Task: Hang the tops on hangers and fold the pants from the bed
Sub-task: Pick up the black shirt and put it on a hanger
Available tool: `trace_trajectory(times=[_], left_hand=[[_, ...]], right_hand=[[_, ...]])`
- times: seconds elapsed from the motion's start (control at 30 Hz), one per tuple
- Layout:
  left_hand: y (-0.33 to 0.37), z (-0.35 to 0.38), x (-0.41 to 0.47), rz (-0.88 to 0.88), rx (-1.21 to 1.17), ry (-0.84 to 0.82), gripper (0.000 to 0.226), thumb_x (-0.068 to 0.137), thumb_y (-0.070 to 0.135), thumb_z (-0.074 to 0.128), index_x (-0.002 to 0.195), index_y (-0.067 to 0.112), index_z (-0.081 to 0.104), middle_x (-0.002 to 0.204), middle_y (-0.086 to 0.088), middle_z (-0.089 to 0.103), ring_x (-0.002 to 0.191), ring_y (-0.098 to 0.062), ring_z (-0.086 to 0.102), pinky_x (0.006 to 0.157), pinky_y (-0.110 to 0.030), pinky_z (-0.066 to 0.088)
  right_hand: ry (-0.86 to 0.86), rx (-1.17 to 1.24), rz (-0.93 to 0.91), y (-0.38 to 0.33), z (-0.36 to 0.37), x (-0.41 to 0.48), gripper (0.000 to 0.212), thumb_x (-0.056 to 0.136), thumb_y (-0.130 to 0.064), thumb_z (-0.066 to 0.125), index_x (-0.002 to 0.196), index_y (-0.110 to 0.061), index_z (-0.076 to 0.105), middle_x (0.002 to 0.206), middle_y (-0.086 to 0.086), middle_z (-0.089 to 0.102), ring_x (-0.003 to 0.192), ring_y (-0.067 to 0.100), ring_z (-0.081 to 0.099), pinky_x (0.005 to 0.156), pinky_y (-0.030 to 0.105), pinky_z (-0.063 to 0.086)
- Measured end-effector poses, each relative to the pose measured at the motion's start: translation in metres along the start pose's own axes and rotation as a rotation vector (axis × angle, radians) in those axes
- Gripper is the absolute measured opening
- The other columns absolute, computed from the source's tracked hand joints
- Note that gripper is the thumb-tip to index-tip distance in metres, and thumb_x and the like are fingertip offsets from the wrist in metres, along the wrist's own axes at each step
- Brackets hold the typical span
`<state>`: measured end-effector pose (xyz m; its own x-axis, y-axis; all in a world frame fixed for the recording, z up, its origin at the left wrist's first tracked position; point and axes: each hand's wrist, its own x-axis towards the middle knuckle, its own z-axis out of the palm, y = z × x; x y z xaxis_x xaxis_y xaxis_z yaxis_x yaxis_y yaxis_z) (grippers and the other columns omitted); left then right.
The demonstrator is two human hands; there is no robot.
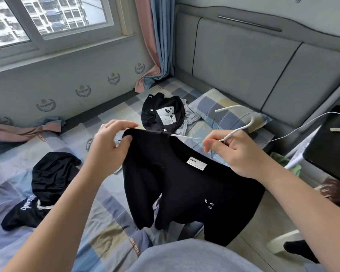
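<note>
Left hand point(114, 140) pinched black top point(185, 183) at 10 o'clock; right hand point(236, 154) gripped white hanger point(243, 125). A loose pinch risked the shoulder slipping off.

Top point(185, 185) hanging between my hands over the bed point(98, 218) edge, my left hand point(110, 142) pinching its shoulder, my right hand point(234, 152) gripping the hanger point(241, 126) at its collar, second top point(163, 112) on the bed behind it, pillow point(228, 114) right of that, before the headboard point(243, 61), pants point(47, 183) on the bed to my left, desk point(330, 150) far right.

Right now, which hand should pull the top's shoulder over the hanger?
Left, probably: left hand pinches the black top at its shoulder; right hand grips the white hanger below its hook.
</note>
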<state>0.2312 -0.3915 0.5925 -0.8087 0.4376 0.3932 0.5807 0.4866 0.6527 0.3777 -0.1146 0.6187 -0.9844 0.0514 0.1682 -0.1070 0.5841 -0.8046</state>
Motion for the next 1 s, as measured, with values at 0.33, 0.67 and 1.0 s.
trace_trajectory(times=[0.33,0.67,1.0], left_hand=[[0.021,0.019,0.007,0.193,0.106,-0.227,0.014,0.099,0.004,0.055,0.106,0.007,0.067,0.099,0.003,0.064,0.094,-0.014,0.057,0.085,-0.019,0.04],[-0.019,-0.007,0.007,0.027,0.039,0.074,0.019,0.097,-0.002,0.054,0.097,0.016,0.061,0.086,0.007,0.061,0.083,-0.008,0.053,0.078,-0.009,0.039],[-0.051,-0.004,0.008,0.07,0.194,-0.003,0.019,0.096,-0.004,0.057,0.106,0.005,0.07,0.098,0.0,0.063,0.092,-0.018,0.056,0.086,-0.017,0.038]], right_hand=[[-0.015,0.045,0.012,0.009,0.007,0.013,0.017,0.094,-0.028,0.066,0.086,-0.016,0.075,0.053,-0.007,0.043,0.052,0.008,0.036,0.055,0.026,0.032],[-0.366,0.002,0.512,0.107,-0.039,-0.019,0.023,0.092,-0.013,0.072,0.11,-0.027,0.073,0.106,-0.011,0.076,0.098,0.002,0.069,0.087,0.023,0.051],[0.344,-0.062,0.268,0.103,-0.028,-0.01,0.019,0.09,-0.014,0.073,0.08,-0.03,0.071,0.068,-0.007,0.068,0.06,0.003,0.055,0.063,0.021,0.045]])
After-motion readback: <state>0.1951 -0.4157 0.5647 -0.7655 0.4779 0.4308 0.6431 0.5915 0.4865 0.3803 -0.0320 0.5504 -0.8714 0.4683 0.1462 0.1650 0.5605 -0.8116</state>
